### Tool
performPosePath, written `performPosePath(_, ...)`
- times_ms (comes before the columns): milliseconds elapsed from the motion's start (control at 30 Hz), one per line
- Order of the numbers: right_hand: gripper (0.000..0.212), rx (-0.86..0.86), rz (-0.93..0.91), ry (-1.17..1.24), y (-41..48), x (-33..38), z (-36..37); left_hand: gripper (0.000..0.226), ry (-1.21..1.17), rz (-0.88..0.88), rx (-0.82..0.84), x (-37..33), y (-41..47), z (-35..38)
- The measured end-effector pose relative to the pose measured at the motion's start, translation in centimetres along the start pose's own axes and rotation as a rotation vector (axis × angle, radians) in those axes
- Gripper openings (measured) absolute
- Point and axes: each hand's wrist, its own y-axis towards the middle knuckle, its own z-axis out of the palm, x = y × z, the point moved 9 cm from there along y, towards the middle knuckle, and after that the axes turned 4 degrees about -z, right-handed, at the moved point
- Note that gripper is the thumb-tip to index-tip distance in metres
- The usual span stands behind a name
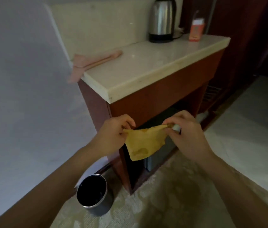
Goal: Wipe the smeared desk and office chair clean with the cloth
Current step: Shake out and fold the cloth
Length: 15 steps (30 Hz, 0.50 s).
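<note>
Metal bin point(94, 195) on the floor bottom left, pink rag point(87, 63) draped over the counter point(146, 69) edge. Left hand point(113, 134) pinches one corner of the yellow cloth point(144, 143), right hand point(187, 134) pinches the other, both grips clamped, cloth hanging below the counter. Kettle point(162, 20) and orange carton point(196, 30) sit at the back right.

Dim room: plain white wall point(23, 96) left, pale patterned carpet point(171, 195) near, dark red-brown wooden wardrobe panel point(245, 38) far right, round dark metal waste bin point(95, 195) beside wall.
</note>
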Motion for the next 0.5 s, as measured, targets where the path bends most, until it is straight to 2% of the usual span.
performPosePath(200, 0.007, 0.205, -0.198, 0.258, 8.8, 4.7, 1.3, 0.025, -0.016, -0.088, -0.007, 0.3, 4.5, -9.7)
performPosePath(367, 0.007, 0.254, -0.092, 0.575, 16.8, 7.9, 3.5, 0.025, 0.166, -0.142, -0.126, 0.9, 11.8, -18.5)
performPosePath(433, 0.009, 0.214, -0.023, 0.588, 20.1, 7.5, 4.4, 0.027, 0.157, -0.144, -0.214, 1.3, 15.4, -20.8)
performPosePath(500, 0.010, 0.136, 0.013, 0.463, 23.2, 5.6, 4.5, 0.027, 0.132, -0.126, -0.279, 1.6, 18.6, -21.3)
